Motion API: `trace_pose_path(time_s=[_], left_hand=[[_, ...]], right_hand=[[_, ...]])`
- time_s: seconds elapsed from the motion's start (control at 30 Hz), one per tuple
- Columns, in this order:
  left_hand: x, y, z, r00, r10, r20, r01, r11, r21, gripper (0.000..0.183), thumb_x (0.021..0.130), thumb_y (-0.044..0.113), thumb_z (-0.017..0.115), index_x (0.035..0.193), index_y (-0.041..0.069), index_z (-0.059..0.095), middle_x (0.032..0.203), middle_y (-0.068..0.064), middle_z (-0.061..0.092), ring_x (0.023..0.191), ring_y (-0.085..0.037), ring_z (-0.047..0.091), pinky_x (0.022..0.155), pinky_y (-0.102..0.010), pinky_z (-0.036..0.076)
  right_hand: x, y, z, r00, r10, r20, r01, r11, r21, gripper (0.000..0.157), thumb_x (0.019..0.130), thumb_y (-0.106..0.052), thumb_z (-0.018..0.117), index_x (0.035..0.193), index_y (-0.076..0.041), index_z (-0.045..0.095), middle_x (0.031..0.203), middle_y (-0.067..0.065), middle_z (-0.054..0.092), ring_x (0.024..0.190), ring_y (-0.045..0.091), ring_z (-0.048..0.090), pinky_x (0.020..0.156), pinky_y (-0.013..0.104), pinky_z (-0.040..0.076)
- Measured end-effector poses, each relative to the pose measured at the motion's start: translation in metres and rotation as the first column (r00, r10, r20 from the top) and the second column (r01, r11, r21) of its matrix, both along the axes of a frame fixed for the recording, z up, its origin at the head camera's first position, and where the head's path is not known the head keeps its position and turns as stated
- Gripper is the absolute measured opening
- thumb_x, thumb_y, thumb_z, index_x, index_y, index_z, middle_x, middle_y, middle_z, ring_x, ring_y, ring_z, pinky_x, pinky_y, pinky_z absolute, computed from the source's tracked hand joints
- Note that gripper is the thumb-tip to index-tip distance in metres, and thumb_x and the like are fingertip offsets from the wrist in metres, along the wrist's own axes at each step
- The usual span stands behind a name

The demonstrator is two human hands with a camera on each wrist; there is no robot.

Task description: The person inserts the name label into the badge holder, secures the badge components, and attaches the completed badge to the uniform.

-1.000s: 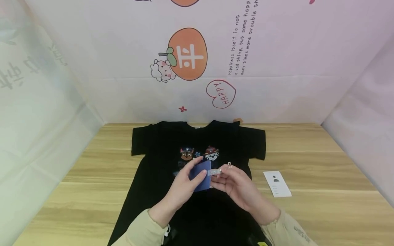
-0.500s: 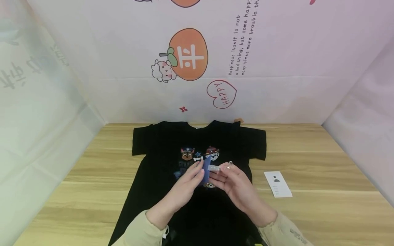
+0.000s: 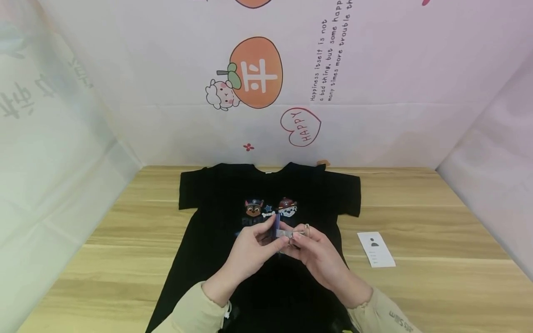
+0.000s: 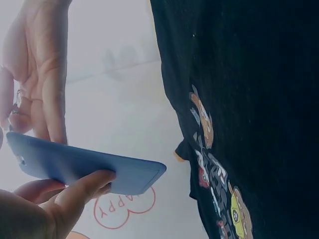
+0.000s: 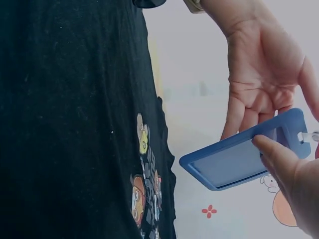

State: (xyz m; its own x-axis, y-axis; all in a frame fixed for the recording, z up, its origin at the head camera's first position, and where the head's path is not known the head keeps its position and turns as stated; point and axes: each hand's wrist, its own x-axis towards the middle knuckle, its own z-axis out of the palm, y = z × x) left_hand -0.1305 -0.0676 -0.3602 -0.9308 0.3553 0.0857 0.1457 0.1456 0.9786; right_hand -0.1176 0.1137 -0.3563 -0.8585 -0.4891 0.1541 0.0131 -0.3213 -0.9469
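Note:
A blue badge holder with a clear window hangs above a black T-shirt, seen nearly edge-on in the head view. My left hand pinches it between thumb and fingers; in the left wrist view its thumb lies on the plain blue face. With fingertips close by the slot, my right hand pinches the clear strap and metal clip. In the right wrist view, one right finger overlaps the window.
On the wood table, right of the shirt, lies a white card with a figure icon. The shirt has cartoon dogs printed on its chest. A printed fabric wall stands behind, with white side panels.
The badge holder has turned from showing its blue face to nearly edge-on. The left hand has curled round it, and both hands have come closer together around the strap.

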Motion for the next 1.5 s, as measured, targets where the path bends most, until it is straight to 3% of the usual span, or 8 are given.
trace_pose_path(time_s=[0.23, 0.4, 0.63, 0.83, 0.97, 1.13, 1.3, 1.5], left_hand=[[0.004, 0.002, 0.001, 0.986, 0.021, -0.167, -0.043, 0.991, -0.130, 0.059, 0.093, 0.030, 0.061, 0.137, -0.004, 0.042, 0.135, -0.019, 0.052, 0.115, -0.024, 0.058, 0.091, -0.032, 0.050], [0.008, 0.004, 0.003, 0.904, -0.018, -0.428, -0.142, 0.929, -0.340, 0.053, 0.098, 0.026, 0.051, 0.136, -0.009, 0.042, 0.133, -0.019, 0.053, 0.105, -0.020, 0.064, 0.084, -0.029, 0.055], [0.008, 0.006, -0.004, 0.807, -0.108, -0.581, -0.216, 0.861, -0.460, 0.048, 0.102, 0.021, 0.041, 0.133, -0.015, 0.042, 0.116, -0.017, 0.065, 0.078, -0.014, 0.065, 0.072, -0.025, 0.057], [0.008, 0.005, -0.008, 0.755, -0.089, -0.650, -0.266, 0.864, -0.428, 0.039, 0.101, 0.011, 0.037, 0.129, -0.016, 0.046, 0.093, -0.013, 0.069, 0.077, -0.017, 0.067, 0.069, -0.025, 0.057], [0.008, 0.000, -0.008, 0.714, -0.043, -0.699, -0.277, 0.899, -0.339, 0.036, 0.100, 0.005, 0.035, 0.126, -0.015, 0.050, 0.061, 0.003, 0.047, 0.052, -0.001, 0.042, 0.055, -0.016, 0.047], [0.009, -0.003, -0.005, 0.706, -0.032, -0.708, -0.276, 0.907, -0.316, 0.036, 0.100, 0.005, 0.035, 0.128, -0.014, 0.049, 0.059, 0.007, 0.040, 0.050, 0.002, 0.031, 0.051, -0.012, 0.040], [0.012, -0.002, -0.004, 0.745, -0.043, -0.666, -0.274, 0.890, -0.364, 0.036, 0.100, 0.005, 0.037, 0.130, -0.012, 0.048, 0.080, -0.007, 0.066, 0.071, -0.010, 0.061, 0.066, -0.020, 0.054], [0.012, -0.003, -0.003, 0.800, -0.047, -0.599, -0.230, 0.897, -0.378, 0.039, 0.102, 0.013, 0.038, 0.134, -0.008, 0.045, 0.123, -0.018, 0.062, 0.109, -0.020, 0.062, 0.086, -0.031, 0.054]], right_hand=[[0.000, 0.000, -0.004, 0.996, 0.062, -0.066, -0.066, 0.996, -0.058, 0.033, 0.103, -0.012, 0.035, 0.095, -0.022, 0.066, 0.097, -0.010, 0.059, 0.128, -0.001, 0.044, 0.096, 0.029, 0.048], [0.001, -0.001, -0.005, 0.995, 0.040, -0.088, -0.043, 0.998, -0.037, 0.031, 0.101, -0.011, 0.038, 0.086, -0.022, 0.063, 0.092, -0.010, 0.059, 0.128, -0.001, 0.043, 0.097, 0.028, 0.048], [0.001, -0.002, -0.009, 0.991, 0.026, -0.130, -0.030, 0.999, -0.033, 0.031, 0.101, -0.009, 0.039, 0.081, -0.021, 0.060, 0.088, -0.009, 0.058, 0.127, 0.001, 0.044, 0.098, 0.025, 0.046], [-0.001, -0.002, -0.011, 0.987, 0.059, -0.150, -0.074, 0.993, -0.096, 0.035, 0.101, -0.004, 0.033, 0.081, -0.018, 0.059, 0.096, -0.007, 0.064, 0.125, 0.005, 0.049, 0.097, 0.027, 0.047], [-0.003, -0.002, -0.009, 0.978, 0.110, -0.177, -0.144, 0.971, -0.191, 0.037, 0.101, 0.001, 0.026, 0.087, -0.014, 0.057, 0.120, -0.002, 0.065, 0.124, 0.009, 0.051, 0.097, 0.030, 0.048], [-0.002, -0.004, -0.004, 0.976, 0.128, -0.178, -0.159, 0.971, -0.177, 0.033, 0.101, -0.001, 0.027, 0.087, -0.014, 0.054, 0.121, -0.002, 0.064, 0.126, 0.009, 0.049, 0.097, 0.031, 0.048], [-0.001, -0.003, -0.005, 0.983, 0.132, -0.124, -0.151, 0.976, -0.158, 0.034, 0.102, -0.003, 0.025, 0.082, -0.014, 0.050, 0.127, -0.003, 0.061, 0.124, 0.009, 0.051, 0.097, 0.031, 0.048], [-0.002, -0.002, -0.012, 0.984, 0.140, -0.112, -0.160, 0.967, -0.199, 0.037, 0.103, -0.004, 0.021, 0.087, -0.014, 0.053, 0.128, -0.002, 0.061, 0.128, 0.009, 0.047, 0.099, 0.031, 0.046]])
